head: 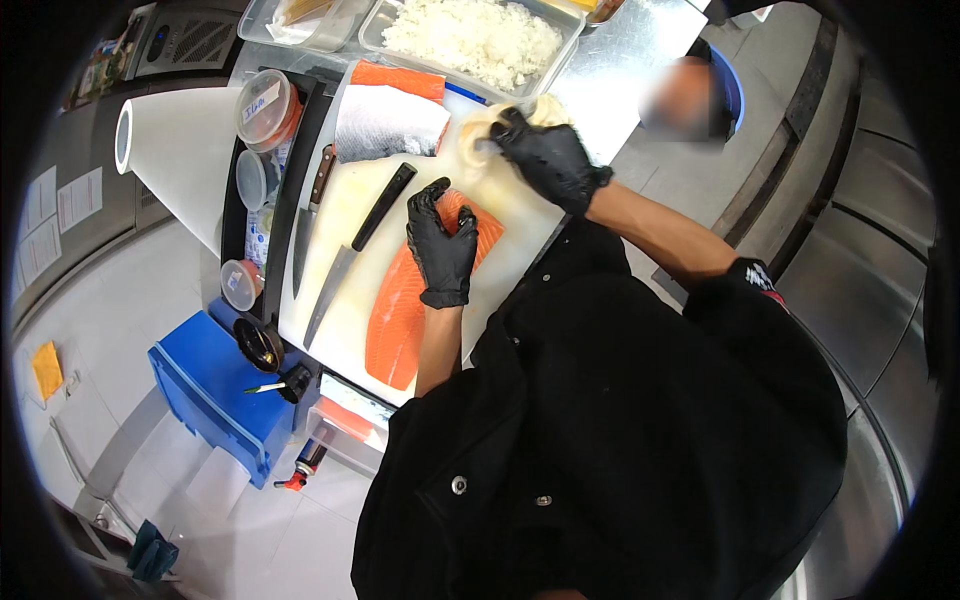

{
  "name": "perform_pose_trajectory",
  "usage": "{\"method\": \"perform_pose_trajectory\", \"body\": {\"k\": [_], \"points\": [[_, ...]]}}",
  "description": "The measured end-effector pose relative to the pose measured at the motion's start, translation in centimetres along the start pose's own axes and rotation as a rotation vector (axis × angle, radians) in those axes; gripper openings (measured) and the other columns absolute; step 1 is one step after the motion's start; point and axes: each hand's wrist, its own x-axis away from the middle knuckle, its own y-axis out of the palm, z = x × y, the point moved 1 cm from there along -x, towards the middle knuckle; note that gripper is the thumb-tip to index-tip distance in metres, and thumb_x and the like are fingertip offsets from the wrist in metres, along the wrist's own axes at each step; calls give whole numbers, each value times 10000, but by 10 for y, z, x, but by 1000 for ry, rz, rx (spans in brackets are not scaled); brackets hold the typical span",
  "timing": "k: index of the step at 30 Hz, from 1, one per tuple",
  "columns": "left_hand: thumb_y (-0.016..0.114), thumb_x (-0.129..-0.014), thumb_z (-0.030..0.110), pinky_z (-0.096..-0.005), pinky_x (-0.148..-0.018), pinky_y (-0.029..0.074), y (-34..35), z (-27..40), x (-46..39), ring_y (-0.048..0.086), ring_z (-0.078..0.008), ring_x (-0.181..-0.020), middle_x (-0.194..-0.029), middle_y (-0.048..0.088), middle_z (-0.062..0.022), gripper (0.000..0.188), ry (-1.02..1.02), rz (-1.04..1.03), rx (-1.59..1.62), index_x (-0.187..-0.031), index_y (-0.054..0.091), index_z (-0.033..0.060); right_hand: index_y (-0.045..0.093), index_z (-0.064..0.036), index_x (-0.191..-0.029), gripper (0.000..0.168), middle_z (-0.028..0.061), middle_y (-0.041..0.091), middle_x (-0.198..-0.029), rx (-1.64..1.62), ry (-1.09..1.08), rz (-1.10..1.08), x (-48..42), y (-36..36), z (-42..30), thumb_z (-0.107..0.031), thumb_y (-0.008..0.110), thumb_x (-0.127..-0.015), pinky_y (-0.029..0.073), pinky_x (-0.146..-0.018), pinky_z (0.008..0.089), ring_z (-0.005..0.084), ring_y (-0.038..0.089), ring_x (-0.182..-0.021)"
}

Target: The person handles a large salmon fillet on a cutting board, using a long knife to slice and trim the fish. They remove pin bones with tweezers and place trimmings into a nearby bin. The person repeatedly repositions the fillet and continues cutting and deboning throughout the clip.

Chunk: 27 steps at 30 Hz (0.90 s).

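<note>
My left hand [445,251], in a black glove, lies over a long orange salmon fillet [397,315] on the white cutting board [300,330]. Its thumb and fingers are apart and curved above the fillet's upper end. My right hand [551,161], gloved too, is closed on a cream cloth [476,139] at the board's upper right; the palm side is hidden. A black-handled knife [360,247] lies left of the fillet, with a wooden-handled knife [319,187] beyond it. Another salmon piece [390,120] rests skin side up, overlapping a bare orange piece [397,79].
A tub of cooked rice [472,41] stands behind the board. Lidded round containers [262,112] line a black tray on the left, beside a paper roll [180,150]. A blue box [217,390] and a torch [304,461] are lower left. A blue bin [727,90] stands right, partly blurred.
</note>
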Motion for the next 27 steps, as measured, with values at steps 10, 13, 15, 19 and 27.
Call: {"method": "perform_pose_trajectory", "body": {"k": [10, 13, 15, 19, 27], "points": [[658, -756, 94, -407, -882, 455, 4, -4, -13, 596, -293, -967, -1071, 618, -168, 492, -160, -177, 30, -1239, 567, 91, 630, -7, -1066, 305, 196, 690, -889, -531, 511, 319, 27, -32, -17, -197, 715, -842, 553, -649, 380, 328, 690, -786], [600, -842, 53, -349, -863, 472, 4, -2, -11, 611, -262, -963, -1074, 628, -174, 343, -222, -38, 223, -1185, 602, 75, 611, -5, -1101, 256, 164, 692, -834, -854, 796, 114, 40, -36, 0, -186, 621, -920, 534, -684, 343, 278, 683, -722], [587, -864, 62, -377, -933, 434, -1, -5, -7, 574, -286, -1057, -1127, 610, -170, 350, -114, -7, 183, -1213, 599, 87, 613, -13, -1109, 229, 123, 675, -935, -831, 540, 9, 53, -20, 10, -174, 562, -954, 510, -735, 322, 217, 647, -804], [617, -860, 114, -434, -1010, 366, -5, 9, 5, 507, -337, -1169, -1236, 578, -155, 400, 154, -81, -207, -1258, 589, 112, 631, -43, -1111, 230, 113, 630, -1068, -660, 204, -200, 48, -3, 1, -181, 546, -949, 510, -739, 318, 256, 644, -879], [645, -847, 156, -448, -1017, 356, 0, 4, 12, 495, -356, -1185, -1308, 552, -137, 402, 162, -82, -275, -1247, 612, 139, 625, -68, -1011, 338, 99, 621, -842, -249, -321, -456, 17, 19, 4, -372, 591, -867, 510, -590, 396, 298, 638, -702]]}}
